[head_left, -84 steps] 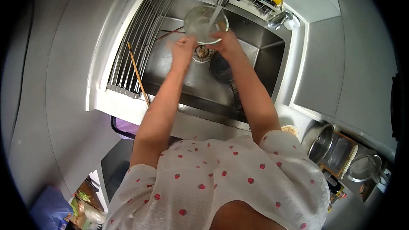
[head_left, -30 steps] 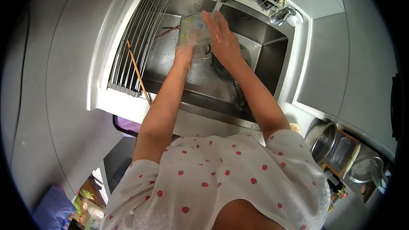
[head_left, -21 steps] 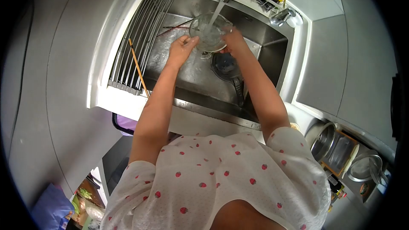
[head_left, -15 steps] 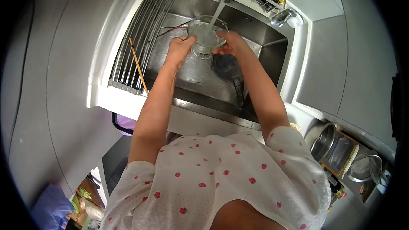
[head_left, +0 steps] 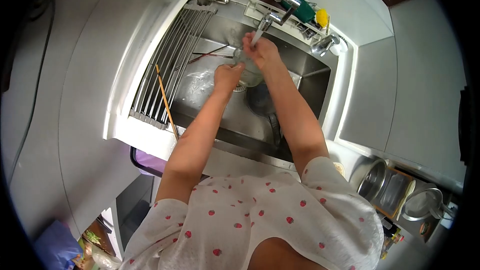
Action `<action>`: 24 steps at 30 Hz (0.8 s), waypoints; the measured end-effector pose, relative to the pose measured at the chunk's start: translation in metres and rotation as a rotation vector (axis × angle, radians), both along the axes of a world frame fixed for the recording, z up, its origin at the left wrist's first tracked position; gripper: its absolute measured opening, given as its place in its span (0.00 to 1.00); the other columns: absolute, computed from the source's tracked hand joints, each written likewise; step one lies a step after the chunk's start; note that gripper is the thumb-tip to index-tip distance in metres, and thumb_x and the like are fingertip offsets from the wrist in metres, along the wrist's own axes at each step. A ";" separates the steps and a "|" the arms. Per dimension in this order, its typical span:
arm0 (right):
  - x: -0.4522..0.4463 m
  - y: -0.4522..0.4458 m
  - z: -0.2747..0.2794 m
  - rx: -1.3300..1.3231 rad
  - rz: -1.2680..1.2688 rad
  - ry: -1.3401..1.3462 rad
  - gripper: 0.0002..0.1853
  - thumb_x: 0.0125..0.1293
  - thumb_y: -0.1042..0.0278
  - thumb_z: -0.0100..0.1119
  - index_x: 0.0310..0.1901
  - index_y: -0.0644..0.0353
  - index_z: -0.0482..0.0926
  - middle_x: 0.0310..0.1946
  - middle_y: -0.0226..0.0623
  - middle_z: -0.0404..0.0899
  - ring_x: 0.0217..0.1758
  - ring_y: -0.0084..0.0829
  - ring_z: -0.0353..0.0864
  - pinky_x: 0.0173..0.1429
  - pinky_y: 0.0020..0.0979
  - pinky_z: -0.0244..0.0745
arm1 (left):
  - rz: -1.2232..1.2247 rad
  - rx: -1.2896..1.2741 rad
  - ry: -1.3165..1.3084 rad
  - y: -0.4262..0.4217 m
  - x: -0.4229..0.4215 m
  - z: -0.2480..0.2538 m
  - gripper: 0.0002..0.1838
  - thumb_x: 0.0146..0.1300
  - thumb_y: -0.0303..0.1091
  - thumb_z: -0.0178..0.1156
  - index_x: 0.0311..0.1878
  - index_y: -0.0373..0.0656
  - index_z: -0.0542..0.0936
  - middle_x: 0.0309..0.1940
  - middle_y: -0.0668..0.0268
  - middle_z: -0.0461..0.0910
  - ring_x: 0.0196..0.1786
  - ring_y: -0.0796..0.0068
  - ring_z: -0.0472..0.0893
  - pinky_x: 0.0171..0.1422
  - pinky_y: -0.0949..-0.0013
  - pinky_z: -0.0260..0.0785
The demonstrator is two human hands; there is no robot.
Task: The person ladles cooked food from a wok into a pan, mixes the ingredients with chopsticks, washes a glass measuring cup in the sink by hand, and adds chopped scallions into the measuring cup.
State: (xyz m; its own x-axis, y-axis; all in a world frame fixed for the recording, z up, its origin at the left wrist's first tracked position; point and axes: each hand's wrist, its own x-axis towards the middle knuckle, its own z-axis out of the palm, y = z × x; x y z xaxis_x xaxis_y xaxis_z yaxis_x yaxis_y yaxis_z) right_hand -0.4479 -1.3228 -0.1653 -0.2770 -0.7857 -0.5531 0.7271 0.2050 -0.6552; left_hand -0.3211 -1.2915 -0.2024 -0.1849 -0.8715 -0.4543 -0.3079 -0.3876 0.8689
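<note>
A clear glass bowl point(head_left: 252, 78) is tilted over the sink point(head_left: 220, 115), partly hidden behind my hands. My left hand point(head_left: 229, 77) grips its near left edge, thumb on the rim. Under the running tap point(head_left: 270, 17), my right hand point(head_left: 261, 52) has its fingers stretched out in the stream, in front of the bowl. Whether that palm touches the glass I cannot tell. Below the bowl, a small dark pan point(head_left: 261, 99) with a handle lies on the sink floor. Thin dark-red chopsticks point(head_left: 207, 55) rest in the sink left of the bowl.
A roll-up metal drying rack point(head_left: 172, 65) covers the sink's left side, with a wooden stick point(head_left: 166, 101) lying across it. Behind the tap stands a white caddy point(head_left: 287, 22) with a yellow sponge point(head_left: 321, 18). Bowls and a strainer point(head_left: 422, 203) sit at lower right.
The bowl has gone from level under the tap to tilted. My right hand has left its right rim and moved up into the water. My left hand still holds the bowl.
</note>
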 end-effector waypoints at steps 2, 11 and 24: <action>-0.006 -0.009 -0.007 -0.014 0.040 -0.082 0.10 0.61 0.64 0.54 0.26 0.58 0.72 0.18 0.31 0.71 0.16 0.24 0.69 0.16 0.20 0.60 | 0.031 -0.019 0.010 -0.006 -0.010 -0.002 0.22 0.51 0.46 0.59 0.25 0.31 0.77 0.21 0.59 0.75 0.26 0.71 0.73 0.31 0.68 0.63; 0.022 -0.022 0.025 -0.120 0.278 0.235 0.09 0.60 0.64 0.57 0.35 0.60 0.72 0.22 0.25 0.65 0.18 0.17 0.62 0.19 0.17 0.58 | 0.014 -0.112 -0.003 -0.021 -0.020 -0.016 0.20 0.54 0.44 0.60 0.27 0.31 0.79 0.18 0.67 0.73 0.22 0.81 0.68 0.26 0.72 0.61; 0.062 -0.077 0.024 -0.174 0.173 1.167 0.34 0.52 0.74 0.56 0.62 0.65 0.57 0.62 0.50 0.58 0.65 0.42 0.58 0.63 0.33 0.58 | 0.187 0.022 0.369 -0.005 -0.002 -0.026 0.13 0.51 0.36 0.62 0.18 0.39 0.74 0.15 0.72 0.70 0.18 0.85 0.64 0.22 0.75 0.56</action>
